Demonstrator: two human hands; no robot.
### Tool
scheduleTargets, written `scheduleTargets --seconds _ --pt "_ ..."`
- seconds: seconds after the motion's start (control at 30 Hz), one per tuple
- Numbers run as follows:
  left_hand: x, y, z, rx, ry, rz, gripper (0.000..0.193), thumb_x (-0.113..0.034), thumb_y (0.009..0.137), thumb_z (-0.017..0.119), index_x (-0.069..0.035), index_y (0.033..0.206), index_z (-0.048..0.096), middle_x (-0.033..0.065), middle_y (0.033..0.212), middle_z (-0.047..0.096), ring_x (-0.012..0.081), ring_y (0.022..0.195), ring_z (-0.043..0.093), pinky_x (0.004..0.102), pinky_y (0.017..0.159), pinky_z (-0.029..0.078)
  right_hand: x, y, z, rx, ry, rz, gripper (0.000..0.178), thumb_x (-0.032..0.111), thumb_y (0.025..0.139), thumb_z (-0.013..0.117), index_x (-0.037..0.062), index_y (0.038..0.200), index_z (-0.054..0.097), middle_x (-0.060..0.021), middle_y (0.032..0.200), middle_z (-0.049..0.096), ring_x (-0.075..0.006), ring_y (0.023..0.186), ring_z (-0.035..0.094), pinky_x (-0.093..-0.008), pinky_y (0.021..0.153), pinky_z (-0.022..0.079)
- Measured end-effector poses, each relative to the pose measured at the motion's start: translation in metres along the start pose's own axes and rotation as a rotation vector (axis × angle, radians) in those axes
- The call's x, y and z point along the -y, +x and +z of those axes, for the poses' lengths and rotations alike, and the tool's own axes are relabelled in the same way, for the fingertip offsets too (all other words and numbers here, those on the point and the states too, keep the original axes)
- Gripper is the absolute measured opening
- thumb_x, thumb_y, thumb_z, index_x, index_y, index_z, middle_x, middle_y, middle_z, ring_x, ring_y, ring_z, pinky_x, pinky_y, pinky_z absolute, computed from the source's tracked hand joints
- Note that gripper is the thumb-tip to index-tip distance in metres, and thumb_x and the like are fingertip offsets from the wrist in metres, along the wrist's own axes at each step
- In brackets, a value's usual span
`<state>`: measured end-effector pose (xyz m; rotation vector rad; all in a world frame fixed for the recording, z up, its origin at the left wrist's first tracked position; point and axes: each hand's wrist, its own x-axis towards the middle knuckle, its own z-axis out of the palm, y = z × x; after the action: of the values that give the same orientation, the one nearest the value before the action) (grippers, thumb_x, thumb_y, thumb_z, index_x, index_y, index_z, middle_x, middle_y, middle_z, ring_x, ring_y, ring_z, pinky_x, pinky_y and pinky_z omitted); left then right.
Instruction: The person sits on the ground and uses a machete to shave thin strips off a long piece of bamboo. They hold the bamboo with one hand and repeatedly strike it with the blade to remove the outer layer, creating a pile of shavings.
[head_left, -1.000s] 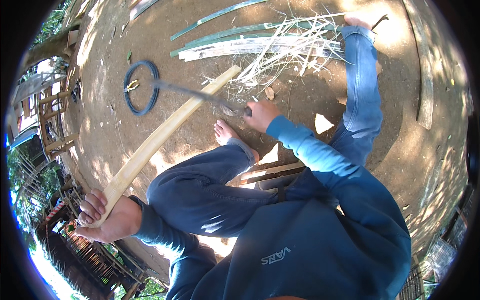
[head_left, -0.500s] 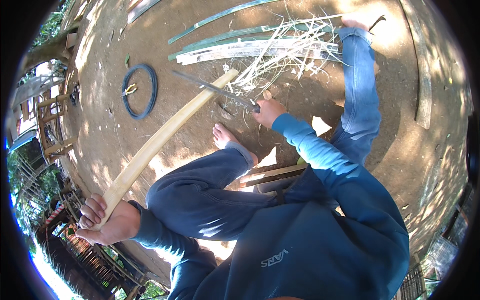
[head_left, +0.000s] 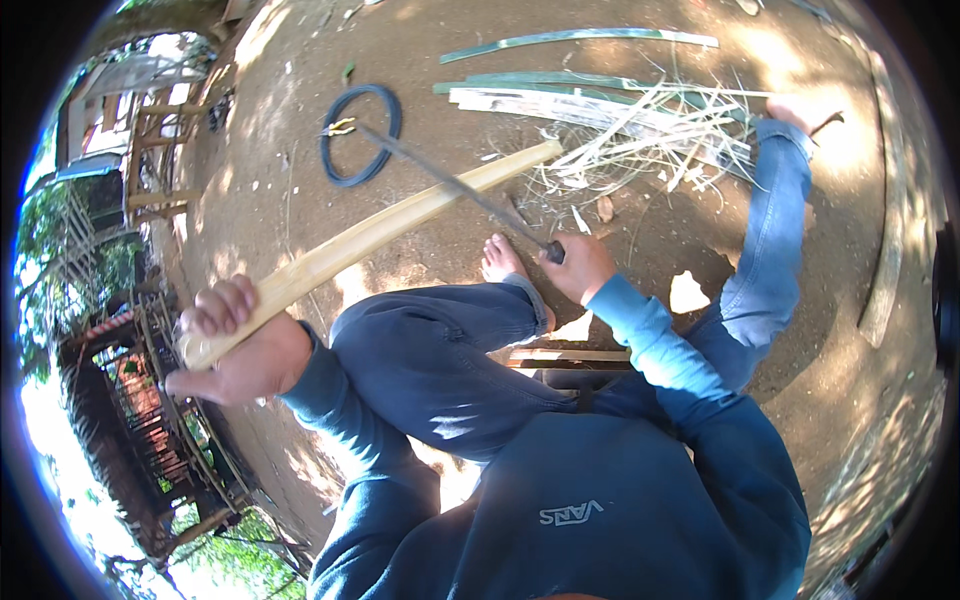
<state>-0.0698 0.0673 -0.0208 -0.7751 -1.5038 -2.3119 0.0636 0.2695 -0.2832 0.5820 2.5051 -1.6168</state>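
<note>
My left hand (head_left: 250, 350) is wrapped round the near end of a long, pale bamboo strip (head_left: 350, 248), which slants away to the right over my bent leg. In my right hand (head_left: 588, 268) is a long knife (head_left: 490, 205), gripped by its dark handle. The knife's thin blade points far left and crosses the strip nearer its far end; whether the edge touches the wood I cannot tell. Beyond the strip's far tip lies a heap of pale bamboo shavings (head_left: 665, 140) on the dirt.
Green and whitish bamboo slats (head_left: 580, 38) lie on the ground ahead, partly under the shavings. A coil of dark wire (head_left: 397, 115) with yellow-handled pliers (head_left: 341, 127) is at the far left. My bare foot (head_left: 503, 260) rests near the blade; a wooden plank (head_left: 885, 290) lies at right.
The view has shifted, so the ground things appear farther right. The knife now crosses the strip farther from its tip, and my right hand has drawn closer to my body.
</note>
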Motion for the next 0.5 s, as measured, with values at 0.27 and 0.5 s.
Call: scheduleTargets --seconds 0.27,0.5 --pt "-0.034 -0.012 -0.01 -0.111 -0.156 0.025 0.032 -0.029 0.099 0.035 -0.01 0.076 0.045 0.0004 0.063 0.037 0.0117 0.056 0.036 0.0277 0.057 0.033 0.079 -0.031 0.011 0.041 0.055 -0.341 0.029 0.027 0.079 0.064 0.0025 0.094 0.06 -0.026 0.083 0.064 -0.0442 0.09 0.061 -0.0455 0.087 0.047" --pt "-0.04 -0.042 0.019 -0.108 -0.098 0.107 0.045 -0.044 0.1 0.032 -0.014 0.068 0.038 -0.0012 0.058 0.031 0.0093 0.05 0.029 0.0244 0.051 0.027 0.113 -0.054 -0.002 0.005 -0.057 -0.529 0.025 0.019 0.077 0.066 -0.0014 0.09 0.06 -0.0302 0.111 0.057 -0.0347 0.102 0.06 -0.0401 0.082 0.052"
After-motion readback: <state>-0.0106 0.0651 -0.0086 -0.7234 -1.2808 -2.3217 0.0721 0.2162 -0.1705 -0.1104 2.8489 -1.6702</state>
